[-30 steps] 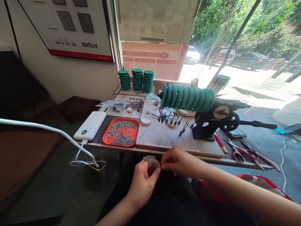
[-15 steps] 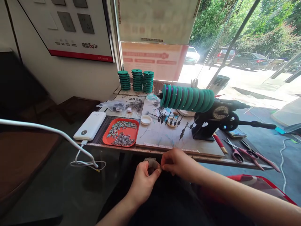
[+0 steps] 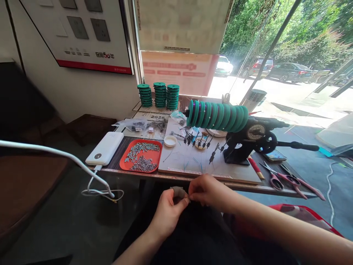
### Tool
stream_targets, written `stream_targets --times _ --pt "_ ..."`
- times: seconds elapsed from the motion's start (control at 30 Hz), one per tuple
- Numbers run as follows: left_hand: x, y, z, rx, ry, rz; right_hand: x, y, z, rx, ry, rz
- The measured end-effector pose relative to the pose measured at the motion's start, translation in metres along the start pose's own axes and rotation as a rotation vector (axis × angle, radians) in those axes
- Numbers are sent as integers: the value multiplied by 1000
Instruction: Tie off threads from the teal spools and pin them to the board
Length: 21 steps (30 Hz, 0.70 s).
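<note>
My left hand is closed in a pinch in front of the table edge, with a grey covering over its index finger. Touching or nearly touching its fingertips, my right hand is pinched too. Whatever lies between the fingers is too small to make out. Just beyond the hands lies a pale board with thin line pieces and several dark, thin-stemmed pieces on it. An orange tray at its left holds small metal parts in two heaps, and a white dish sits beside it.
A black hand-cranked winder carries a row of green spools. Three stacks of green spools stand at the back. Scissors lie at the right edge. A white power bank with a cable is at the left.
The view has shifted very slightly, so the table sits a little further left. Both hands keep nearly the same pinched pose, fingertips together.
</note>
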<state>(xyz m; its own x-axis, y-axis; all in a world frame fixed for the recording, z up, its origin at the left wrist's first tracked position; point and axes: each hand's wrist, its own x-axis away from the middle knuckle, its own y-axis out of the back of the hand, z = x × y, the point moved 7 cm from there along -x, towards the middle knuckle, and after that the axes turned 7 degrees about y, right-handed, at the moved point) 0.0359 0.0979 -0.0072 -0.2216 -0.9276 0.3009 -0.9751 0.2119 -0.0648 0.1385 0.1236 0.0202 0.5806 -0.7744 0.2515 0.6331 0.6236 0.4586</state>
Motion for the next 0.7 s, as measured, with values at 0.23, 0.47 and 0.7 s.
stream_targets --times 0.23,0.47,0.7 --pt "1 -1 -3 23 19 25 -4 -5 -6 -136 -41 88" --pt "-4 -9 15 318 274 133 26 7 23 462 344 -322" --pt "2 -24 23 530 557 276 74 -46 24 1056 922 -400"
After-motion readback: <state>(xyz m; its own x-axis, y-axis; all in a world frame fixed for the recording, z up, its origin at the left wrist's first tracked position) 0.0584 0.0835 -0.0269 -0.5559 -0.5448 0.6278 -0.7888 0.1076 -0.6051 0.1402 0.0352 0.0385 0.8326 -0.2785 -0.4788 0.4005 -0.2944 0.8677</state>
